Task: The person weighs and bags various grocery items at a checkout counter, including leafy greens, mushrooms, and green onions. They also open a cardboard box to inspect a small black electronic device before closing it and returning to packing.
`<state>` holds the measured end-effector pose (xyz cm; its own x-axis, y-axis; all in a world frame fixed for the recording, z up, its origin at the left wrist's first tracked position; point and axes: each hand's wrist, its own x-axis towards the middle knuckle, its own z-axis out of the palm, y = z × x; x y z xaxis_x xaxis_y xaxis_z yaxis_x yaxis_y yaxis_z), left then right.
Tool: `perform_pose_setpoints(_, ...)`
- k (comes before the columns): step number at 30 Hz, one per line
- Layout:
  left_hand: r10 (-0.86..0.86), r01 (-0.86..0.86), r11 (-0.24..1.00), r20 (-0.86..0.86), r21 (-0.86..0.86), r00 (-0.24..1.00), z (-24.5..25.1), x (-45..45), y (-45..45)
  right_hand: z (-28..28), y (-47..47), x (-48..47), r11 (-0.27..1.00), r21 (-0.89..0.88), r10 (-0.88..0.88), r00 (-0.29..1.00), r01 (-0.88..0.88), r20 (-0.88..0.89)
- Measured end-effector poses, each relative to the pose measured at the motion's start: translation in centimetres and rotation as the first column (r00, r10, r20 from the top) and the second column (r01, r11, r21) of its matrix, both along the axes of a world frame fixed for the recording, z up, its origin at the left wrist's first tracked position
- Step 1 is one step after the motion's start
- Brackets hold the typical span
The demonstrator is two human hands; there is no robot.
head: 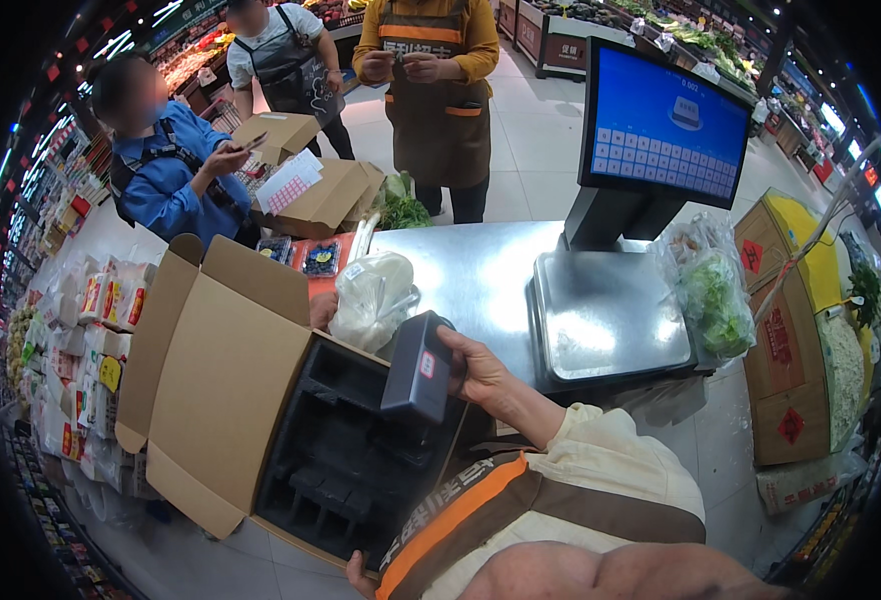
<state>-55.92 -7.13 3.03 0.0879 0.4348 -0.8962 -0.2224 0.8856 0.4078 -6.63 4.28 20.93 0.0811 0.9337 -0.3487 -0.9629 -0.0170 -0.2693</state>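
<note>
My right hand (pixel 478 367) grips a dark grey, box-shaped device (pixel 419 367) with a red-and-white sticker, held tilted above an open cardboard box (pixel 219 360). Black foam (pixel 335 450) with shaped recesses lines the box. Near the bottom, fingers of my left hand (pixel 362 574) hold the box's near corner; the rest of that hand is hidden. Beyond the box stands a knotted plastic bag (pixel 373 296) with pale contents. Part of another hand (pixel 323 309) shows beside it; whose it is, I cannot tell.
A steel-topped scale (pixel 611 315) with a lit touchscreen (pixel 665 124) stands on the metal counter (pixel 478 270). Bagged lettuce (pixel 714 300) lies beside it. Several people stand across the counter, near more cardboard boxes (pixel 328 195). Blueberry packs (pixel 322 257) and packaged goods (pixel 88 367) are at left.
</note>
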Motion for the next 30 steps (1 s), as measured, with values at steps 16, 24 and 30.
perform_pose_setpoints(16,-0.056,0.06,0.99,0.035,-0.126,0.998,-3.0,-3.0,-1.1,-0.5,-0.3,-0.1,1.0,0.005,-0.001,0.995,0.002,-0.098)
perform_pose_setpoints(24,-0.026,0.064,0.971,-0.164,0.231,0.986,-7.9,-5.0,-1.9,-0.2,-0.3,-0.3,1.0,0.002,0.003,0.995,-0.003,-0.097)
perform_pose_setpoints(30,0.062,-0.054,0.992,-0.062,0.111,0.996,-4.2,-2.8,-1.6,-0.1,-0.2,-0.2,1.0,0.01,0.001,0.997,0.0,-0.082)
